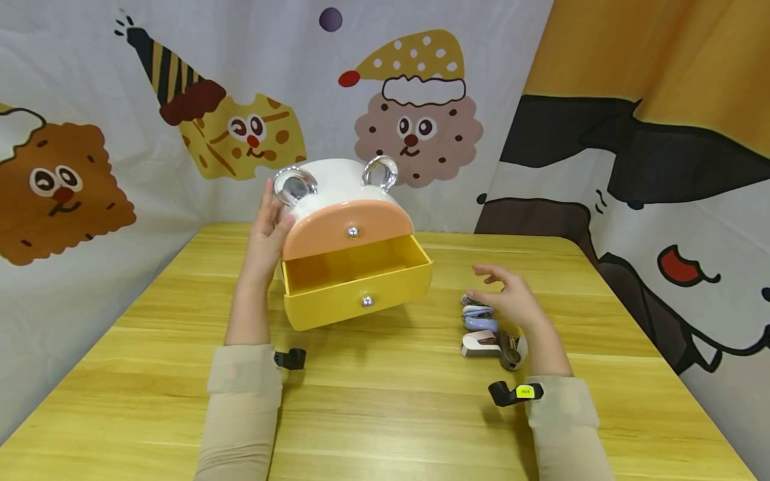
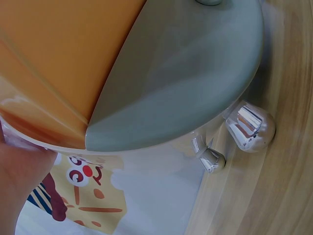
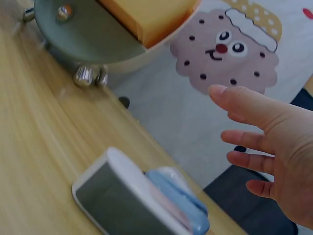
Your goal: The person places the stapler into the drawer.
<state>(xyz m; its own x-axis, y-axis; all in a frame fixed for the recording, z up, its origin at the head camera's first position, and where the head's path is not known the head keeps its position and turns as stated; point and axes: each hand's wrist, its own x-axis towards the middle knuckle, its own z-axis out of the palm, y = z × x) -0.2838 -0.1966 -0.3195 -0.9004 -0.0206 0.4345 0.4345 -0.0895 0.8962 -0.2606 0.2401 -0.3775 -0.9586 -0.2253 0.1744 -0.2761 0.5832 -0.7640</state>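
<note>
A small drawer cabinet (image 1: 337,179) with a white body and silver ears stands on the table. Its peach upper drawer is closed; the yellow drawer (image 1: 325,307) below is pulled out, with nothing visible inside. My left hand (image 1: 265,237) rests against the cabinet's left side, fingers extended, thumb near the front edge. A grey-green lower front (image 2: 186,88) shows in the left wrist view. Over a cluster at the right hovers my right hand (image 1: 511,297), holding nothing, fingers loosely spread. Beneath it are a blue mini stapler (image 1: 479,323), a white-and-pink one (image 1: 478,345) and a dark brown item (image 1: 510,353).
The wooden table (image 1: 373,401) reaches the printed curtain (image 1: 325,113) behind. Shiny silver feet (image 2: 250,128) support the cabinet. Black camera mounts sit on both wrists, the right mount (image 1: 508,393) near the staplers.
</note>
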